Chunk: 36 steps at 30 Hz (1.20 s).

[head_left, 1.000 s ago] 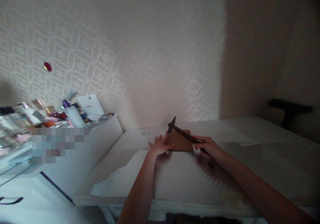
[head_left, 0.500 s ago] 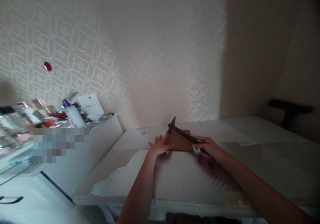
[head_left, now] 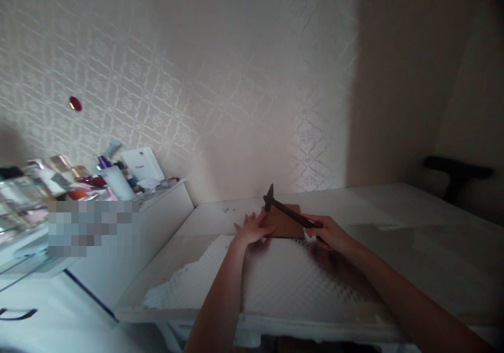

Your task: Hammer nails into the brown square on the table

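Observation:
My right hand (head_left: 325, 230) is wrapped round the handle of a dark hammer (head_left: 289, 212). The hammer's head hangs over the upper left corner of a flat brown board (head_left: 281, 227); whether it touches cannot be told. With fingers spread, my left hand (head_left: 252, 230) lies at the board's left edge, its thumb along the near left part. Any nail near the hammer head is too small to make out. Beneath the board's near edge spreads a white textured sheet (head_left: 291, 274) with a ragged left border.
The white table (head_left: 394, 206) stands against a patterned wall (head_left: 236, 106). To the left, a white cabinet (head_left: 145, 237) carries several bottles (head_left: 118, 182) and a white box (head_left: 142, 164). Tiny dark bits (head_left: 228, 210) lie on the table's far left. A dark T-shaped object (head_left: 457, 172) stands at the right.
The hammer head has shifted very slightly to the left, with the right hand still on the handle. My left hand and the board have stayed in place.

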Each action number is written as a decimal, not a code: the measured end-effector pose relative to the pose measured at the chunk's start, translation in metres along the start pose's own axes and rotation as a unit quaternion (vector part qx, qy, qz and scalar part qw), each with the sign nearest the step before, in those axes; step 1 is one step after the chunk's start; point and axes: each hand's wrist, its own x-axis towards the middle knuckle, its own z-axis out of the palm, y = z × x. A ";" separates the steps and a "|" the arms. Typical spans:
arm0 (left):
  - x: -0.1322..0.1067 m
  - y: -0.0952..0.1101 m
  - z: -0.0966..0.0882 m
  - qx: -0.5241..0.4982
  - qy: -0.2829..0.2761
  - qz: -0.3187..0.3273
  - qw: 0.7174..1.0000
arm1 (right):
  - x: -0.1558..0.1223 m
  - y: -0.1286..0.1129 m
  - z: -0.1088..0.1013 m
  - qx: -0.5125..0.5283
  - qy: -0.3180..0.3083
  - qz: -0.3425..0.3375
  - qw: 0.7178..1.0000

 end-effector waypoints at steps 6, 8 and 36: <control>-0.002 0.001 -0.002 0.006 -0.004 -0.007 1.000 | 0.000 0.000 0.000 -0.043 -0.003 -0.049 0.998; -0.002 0.001 -0.001 0.008 0.001 -0.009 1.000 | 0.000 0.001 0.000 -0.052 -0.001 -0.063 0.997; -0.001 0.000 0.000 0.000 0.003 -0.003 1.000 | -0.001 -0.001 0.000 -0.042 -0.011 -0.041 0.998</control>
